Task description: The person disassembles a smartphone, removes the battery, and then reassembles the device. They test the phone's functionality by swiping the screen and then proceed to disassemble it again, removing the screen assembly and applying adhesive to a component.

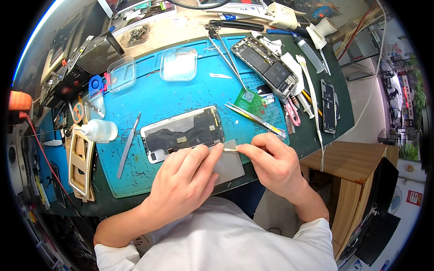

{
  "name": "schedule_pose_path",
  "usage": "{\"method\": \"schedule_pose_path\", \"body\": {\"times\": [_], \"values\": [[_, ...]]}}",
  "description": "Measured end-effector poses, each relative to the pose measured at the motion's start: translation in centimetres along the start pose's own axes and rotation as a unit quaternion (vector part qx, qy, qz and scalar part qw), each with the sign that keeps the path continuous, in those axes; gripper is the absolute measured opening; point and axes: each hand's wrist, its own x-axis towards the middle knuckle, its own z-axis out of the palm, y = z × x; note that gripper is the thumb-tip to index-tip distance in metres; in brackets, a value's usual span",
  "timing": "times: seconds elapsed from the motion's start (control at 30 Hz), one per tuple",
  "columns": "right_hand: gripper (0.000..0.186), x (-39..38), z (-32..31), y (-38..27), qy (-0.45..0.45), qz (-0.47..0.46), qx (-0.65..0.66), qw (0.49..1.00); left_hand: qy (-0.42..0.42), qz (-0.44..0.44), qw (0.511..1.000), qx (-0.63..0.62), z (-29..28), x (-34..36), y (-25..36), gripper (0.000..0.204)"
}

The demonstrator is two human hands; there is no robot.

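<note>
A phone screen [181, 132] lies back side up on the blue mat, its black backing edged in white. My left hand [185, 168] is laid over its near right edge, fingers together and holding it there; the grip's underside is hidden. Just to the right, my right hand [275, 160] pinches a thin pale strip [230, 150] between thumb and fingertip. The strip's other end reaches the left fingertips at the screen's corner. Below the hands is a flat grey metal plate [229, 168]. Tweezers [257, 119] rest beyond the right hand.
An opened phone [266, 65] lies at the far right, with more tweezers [226, 61] beside it. Clear plastic boxes [178, 64] stand at the back. On the left are a scalpel-like blade tool [129, 145], a white bottle [100, 130] and a gold frame [80, 167].
</note>
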Motion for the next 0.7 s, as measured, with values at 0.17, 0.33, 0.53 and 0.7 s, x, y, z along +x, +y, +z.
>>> {"method": "schedule_pose_path", "body": {"times": [0.17,0.33,0.53,0.7], "values": [[0.034,-0.16,-0.19,0.18,-0.004,-0.003,0.007,1.0,-0.005,0.002,1.0,-0.002,0.04,0.24,0.06,0.058],[0.032,0.21,-0.05,0.37,0.029,0.009,0.038,0.999,-0.003,0.002,1.0,-0.004,0.08,0.12,-0.03,0.055],[0.034,0.23,0.36,0.12,0.014,0.004,0.015,1.0,0.012,0.028,0.999,0.026,0.14,-0.06,0.02,0.051],[0.033,0.08,0.29,0.17,0.01,-0.004,0.003,1.0,0.037,0.029,0.999,0.018,0.55,-0.3,-0.21,0.05]]}}
